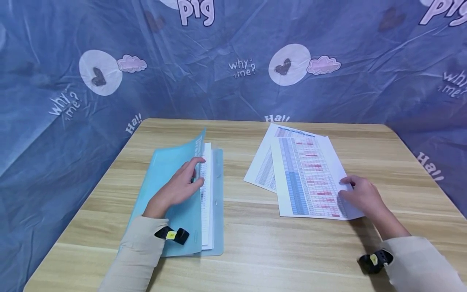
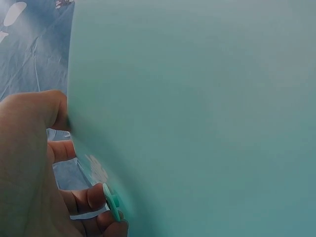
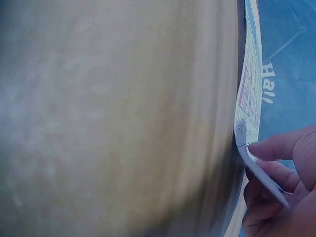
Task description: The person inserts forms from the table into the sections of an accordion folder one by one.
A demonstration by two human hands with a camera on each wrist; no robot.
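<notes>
A light blue plastic folder (image 1: 160, 162) lies on the left of the table, its front cover partly lifted and white printed sheets (image 1: 207, 202) showing inside. My left hand (image 1: 176, 188) holds the cover's free edge. In the left wrist view its fingers (image 2: 81, 200) curl at the edge, beside a small round green tab (image 2: 112, 201). On the right, my right hand (image 1: 361, 196) pinches the lower right corner of a printed table sheet (image 1: 313, 174), which bends upward there. A second printed sheet (image 1: 260, 172) lies partly under it, turned at an angle.
The wooden table (image 1: 251, 251) reaches back to a blue printed cloth (image 1: 204, 81) that hangs behind and along both sides. Bare wood lies between the folder and the sheets. A small black camera is strapped to each wrist.
</notes>
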